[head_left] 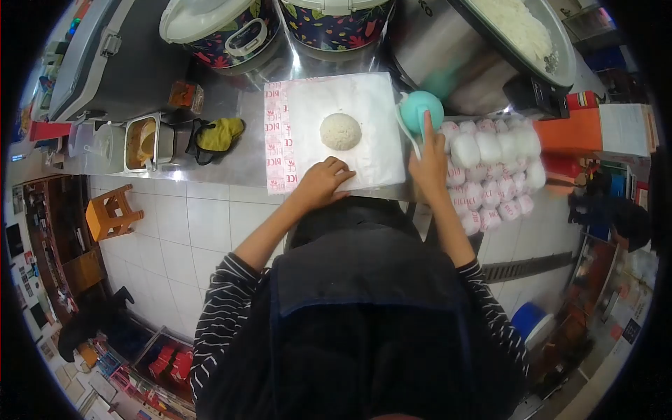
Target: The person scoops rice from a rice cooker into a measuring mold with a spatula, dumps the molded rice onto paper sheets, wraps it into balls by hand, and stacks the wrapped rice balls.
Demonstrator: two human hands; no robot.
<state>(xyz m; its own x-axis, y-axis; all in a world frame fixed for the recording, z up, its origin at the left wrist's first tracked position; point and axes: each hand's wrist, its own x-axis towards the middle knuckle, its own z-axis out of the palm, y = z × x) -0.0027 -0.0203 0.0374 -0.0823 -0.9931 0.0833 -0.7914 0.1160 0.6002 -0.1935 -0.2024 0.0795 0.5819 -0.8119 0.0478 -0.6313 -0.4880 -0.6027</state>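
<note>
A rounded mound of rice (341, 131) sits on a stack of white wrapping paper (374, 105), whose left border carries red print. At the near edge of the paper, just below the mound, my left hand (323, 183) has its fingers bent together over the top sheet. My right hand (429, 162) grips a turquoise cup-shaped scoop (421, 112) at the paper's right side, index finger laid along its handle. A slim white utensil, like a rice paddle (407, 134), lies alongside the scoop, its lower end at the same hand.
Rows of wrapped rice packets (490, 171) are stacked at right, below a large rice container (514, 31). Two patterned pots (336, 28) stand behind the paper. On the left are a yellow-and-black cloth item (218, 138), a metal food pan (148, 143) and a grey cooler box (115, 63).
</note>
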